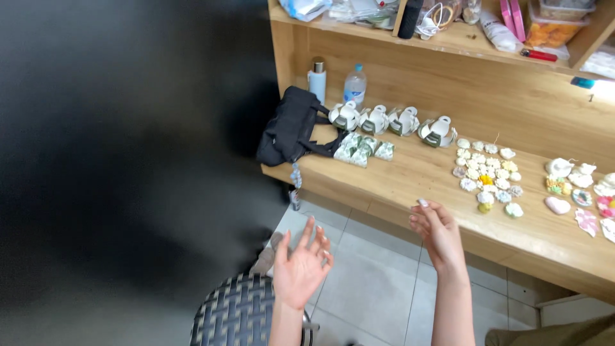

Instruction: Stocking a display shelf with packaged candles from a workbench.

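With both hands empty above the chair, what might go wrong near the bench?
1. The black bag lies at the wooden bench's end, a strap hanging over; it may slip off.
2. The small flower pieces lie loose near the right hand; a sweep might scatter them.
3. The left hand is open, apart from everything.

Left hand at 6 o'clock, palm up, fingers spread, empty, over woven chair. Right hand at 5 o'clock, fingers curled, empty, near wooden bench edge. Small flower-shaped pieces at 3 o'clock; black bag at 12.
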